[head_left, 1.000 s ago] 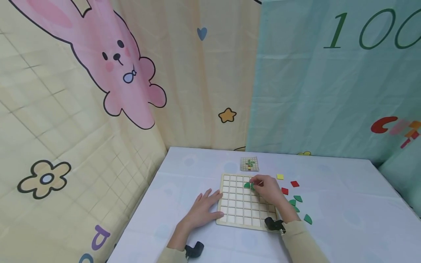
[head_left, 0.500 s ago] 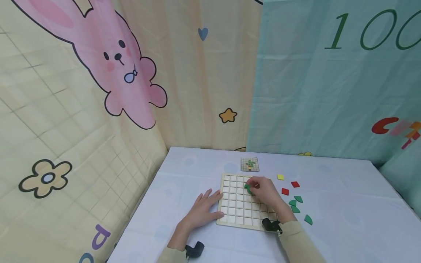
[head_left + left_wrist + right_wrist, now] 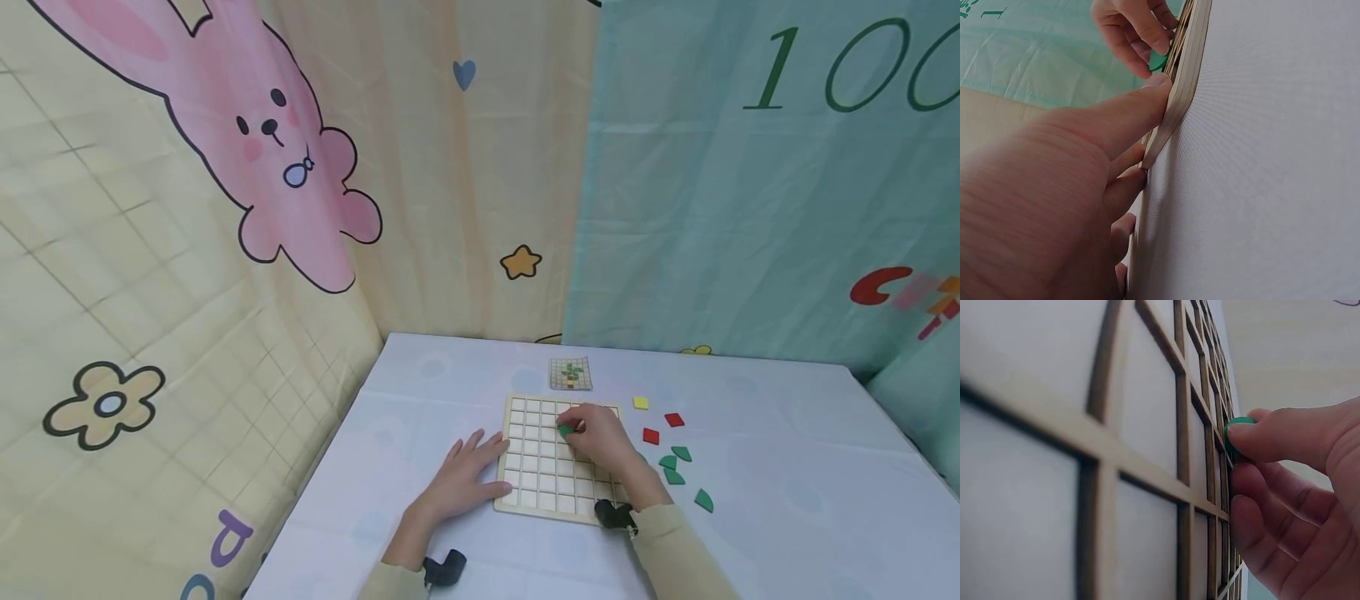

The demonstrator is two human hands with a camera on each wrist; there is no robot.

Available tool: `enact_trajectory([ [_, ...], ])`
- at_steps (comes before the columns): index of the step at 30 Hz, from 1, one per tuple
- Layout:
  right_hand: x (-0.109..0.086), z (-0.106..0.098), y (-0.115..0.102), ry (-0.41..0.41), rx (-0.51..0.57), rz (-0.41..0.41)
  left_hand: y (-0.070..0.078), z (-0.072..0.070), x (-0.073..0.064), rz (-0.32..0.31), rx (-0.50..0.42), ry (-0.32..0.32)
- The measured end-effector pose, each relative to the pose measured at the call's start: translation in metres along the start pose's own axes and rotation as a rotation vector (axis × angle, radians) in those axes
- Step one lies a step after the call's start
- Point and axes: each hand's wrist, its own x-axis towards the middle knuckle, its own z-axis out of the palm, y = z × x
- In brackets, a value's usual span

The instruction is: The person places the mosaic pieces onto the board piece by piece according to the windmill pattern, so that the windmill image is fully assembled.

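A wooden grid board (image 3: 536, 467) with white square cells lies on the table. My right hand (image 3: 600, 437) is over its upper part and pinches a green quarter-round tile (image 3: 1235, 431) between thumb and fingers, right at the grid bars. In the left wrist view the same green tile (image 3: 1158, 60) shows under the right hand's fingertips. My left hand (image 3: 465, 479) lies spread at the board's left edge, thumb and fingertips touching the frame. Whether another green piece lies under the right hand is hidden.
Right of the board lie several loose green tiles (image 3: 674, 477), two red tiles (image 3: 651, 436) and a yellow tile (image 3: 641, 403). Behind the board sits a small pattern card (image 3: 571, 374) with a gridded picture. Printed curtains hang behind the table.
My right hand has shifted slightly left and toward me over the board with the green tile. The left hand stays at the board's edge.
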Motion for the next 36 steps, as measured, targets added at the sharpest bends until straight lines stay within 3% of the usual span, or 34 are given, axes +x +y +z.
enact_trajectory([
  [10, -0.0004, 0.0002, -0.0001, 0.035, -0.102, -0.004, -0.0006, 0.0000, 0.0004, -0.003, 0.010, -0.003],
  [36, -0.0029, -0.0010, -0.0047, 0.029, -0.166, 0.067, 0.0052, -0.0022, -0.0005, -0.013, 0.029, -0.002],
])
